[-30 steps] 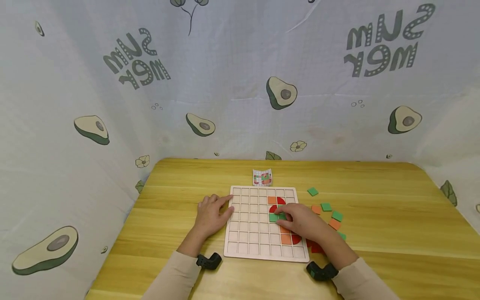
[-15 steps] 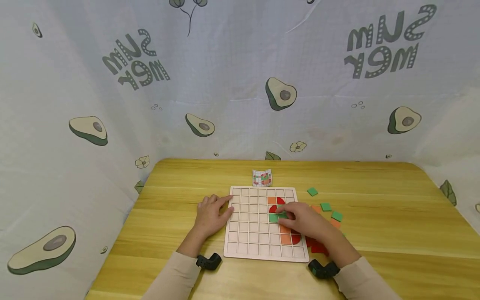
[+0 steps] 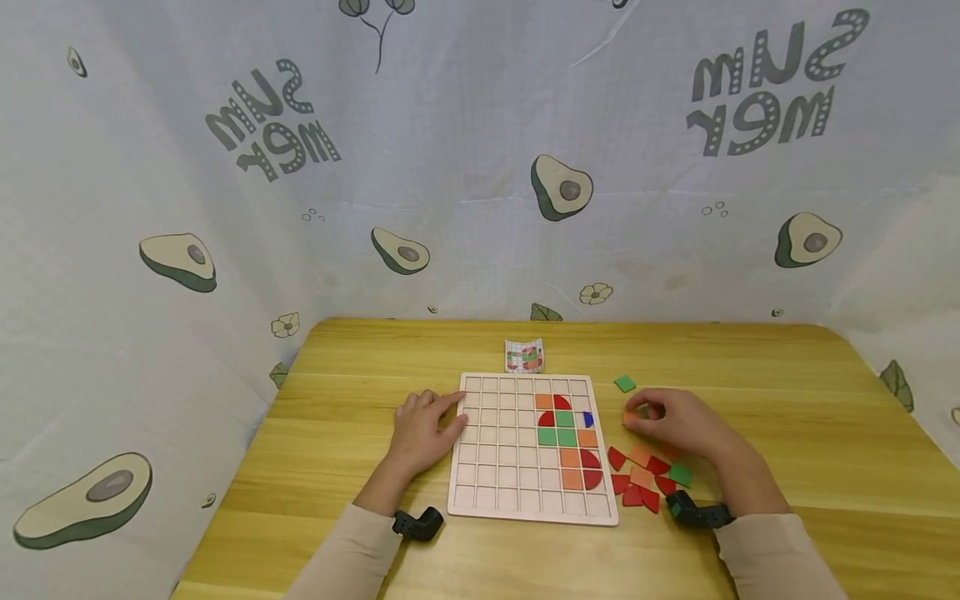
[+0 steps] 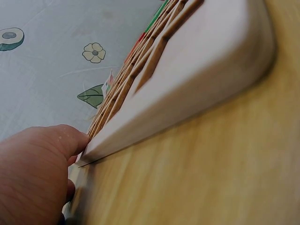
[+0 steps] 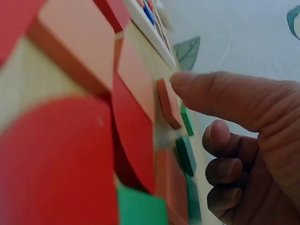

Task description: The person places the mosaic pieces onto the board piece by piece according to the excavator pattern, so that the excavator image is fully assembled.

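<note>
A pale wooden grid board (image 3: 506,479) lies on the table, with red, green and orange tiles and a small blue piece (image 3: 588,420) in cells on its right side. My left hand (image 3: 422,429) rests at the board's left edge, thumb and index finger spread and touching the rim; the left wrist view shows a fingertip (image 4: 77,140) at the rim. Right of the board, my right hand (image 3: 678,421) has thumb and index finger at an orange square tile (image 3: 629,418). In the right wrist view the thumb meets this tile (image 5: 168,105); the index fingertip is hidden there.
Loose red quarter-round tiles (image 3: 632,496), orange tiles and a green tile (image 3: 680,474) lie close to the board's right edge. Another green tile (image 3: 625,383) sits farther back. A small printed pattern card (image 3: 524,356) stands behind the board. A patterned curtain (image 3: 480,208) surrounds the table.
My right hand has left the green tiles on the board and moved right to the orange tile on the table. The blue piece and loose tiles have come into sight. My left hand stays put.
</note>
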Action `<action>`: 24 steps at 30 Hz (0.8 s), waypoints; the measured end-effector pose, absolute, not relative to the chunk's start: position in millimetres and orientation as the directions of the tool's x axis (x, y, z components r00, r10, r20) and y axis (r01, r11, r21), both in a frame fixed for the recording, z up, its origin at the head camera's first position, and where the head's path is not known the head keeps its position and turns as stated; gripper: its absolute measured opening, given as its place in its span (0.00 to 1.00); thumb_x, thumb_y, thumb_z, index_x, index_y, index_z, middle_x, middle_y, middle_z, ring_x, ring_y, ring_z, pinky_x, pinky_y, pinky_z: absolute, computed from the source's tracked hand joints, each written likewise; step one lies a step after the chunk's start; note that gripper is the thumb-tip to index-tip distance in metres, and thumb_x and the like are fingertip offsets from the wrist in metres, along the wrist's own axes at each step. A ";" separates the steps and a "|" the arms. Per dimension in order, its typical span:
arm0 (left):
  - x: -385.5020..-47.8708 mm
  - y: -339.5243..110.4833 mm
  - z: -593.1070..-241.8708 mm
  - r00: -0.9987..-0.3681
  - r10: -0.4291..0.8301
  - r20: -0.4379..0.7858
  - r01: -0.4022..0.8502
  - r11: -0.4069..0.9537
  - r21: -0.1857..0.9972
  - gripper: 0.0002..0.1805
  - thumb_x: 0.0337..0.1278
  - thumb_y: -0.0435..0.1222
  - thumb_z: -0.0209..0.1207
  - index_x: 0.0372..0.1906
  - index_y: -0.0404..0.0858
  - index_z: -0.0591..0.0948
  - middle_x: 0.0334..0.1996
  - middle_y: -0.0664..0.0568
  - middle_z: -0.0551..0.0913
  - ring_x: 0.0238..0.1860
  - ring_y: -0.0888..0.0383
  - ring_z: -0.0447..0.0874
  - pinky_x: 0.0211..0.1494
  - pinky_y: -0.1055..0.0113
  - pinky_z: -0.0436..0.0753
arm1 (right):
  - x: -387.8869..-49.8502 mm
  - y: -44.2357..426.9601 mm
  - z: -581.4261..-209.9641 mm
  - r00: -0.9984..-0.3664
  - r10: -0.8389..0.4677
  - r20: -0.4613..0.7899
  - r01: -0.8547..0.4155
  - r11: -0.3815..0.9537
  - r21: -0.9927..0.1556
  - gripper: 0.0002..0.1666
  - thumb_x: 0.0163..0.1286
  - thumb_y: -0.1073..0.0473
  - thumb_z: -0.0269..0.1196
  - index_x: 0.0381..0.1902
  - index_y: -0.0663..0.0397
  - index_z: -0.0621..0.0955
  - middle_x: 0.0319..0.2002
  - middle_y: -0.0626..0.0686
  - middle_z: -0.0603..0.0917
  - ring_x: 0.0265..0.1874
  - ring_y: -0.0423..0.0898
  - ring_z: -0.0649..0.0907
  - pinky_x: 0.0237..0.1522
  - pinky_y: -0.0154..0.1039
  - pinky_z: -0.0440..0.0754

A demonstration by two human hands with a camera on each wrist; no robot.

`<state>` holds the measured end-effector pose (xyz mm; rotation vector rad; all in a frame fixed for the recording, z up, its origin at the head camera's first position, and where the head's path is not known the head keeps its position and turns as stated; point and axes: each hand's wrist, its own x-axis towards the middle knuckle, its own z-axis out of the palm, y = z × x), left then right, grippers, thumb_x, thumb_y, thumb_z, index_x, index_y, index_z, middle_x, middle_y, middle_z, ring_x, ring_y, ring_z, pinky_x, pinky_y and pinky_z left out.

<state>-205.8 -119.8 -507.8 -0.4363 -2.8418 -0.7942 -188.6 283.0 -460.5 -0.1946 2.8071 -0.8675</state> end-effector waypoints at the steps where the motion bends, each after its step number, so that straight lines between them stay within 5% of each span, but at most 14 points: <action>1: -205.8 -119.8 -508.1 -0.945 0.235 0.226 0.318 0.818 0.479 0.23 0.66 0.52 0.60 0.64 0.54 0.82 0.32 0.57 0.74 0.35 0.59 0.62 0.43 0.62 0.58 | -188.4 286.1 -461.1 -0.972 -0.174 -0.157 -0.056 0.822 -0.566 0.20 0.65 0.44 0.71 0.46 0.51 0.86 0.28 0.48 0.72 0.31 0.45 0.72 0.32 0.38 0.67; 14: -206.1 -119.3 -508.9 -0.944 0.230 0.235 0.318 0.825 0.467 0.23 0.66 0.50 0.61 0.64 0.53 0.83 0.33 0.57 0.75 0.35 0.59 0.62 0.43 0.62 0.59 | -187.6 291.0 -463.7 -0.971 -0.169 -0.167 -0.061 0.857 -0.512 0.20 0.64 0.44 0.72 0.42 0.53 0.85 0.26 0.48 0.72 0.29 0.45 0.72 0.30 0.37 0.67; 24: -204.4 -120.5 -507.0 -0.944 0.234 0.234 0.320 0.824 0.468 0.23 0.66 0.50 0.61 0.64 0.52 0.83 0.33 0.56 0.75 0.35 0.59 0.62 0.43 0.62 0.59 | -178.7 253.0 -451.5 -0.952 -0.259 -0.165 -0.107 0.785 -0.610 0.17 0.64 0.47 0.73 0.45 0.50 0.85 0.24 0.47 0.73 0.26 0.43 0.72 0.27 0.35 0.70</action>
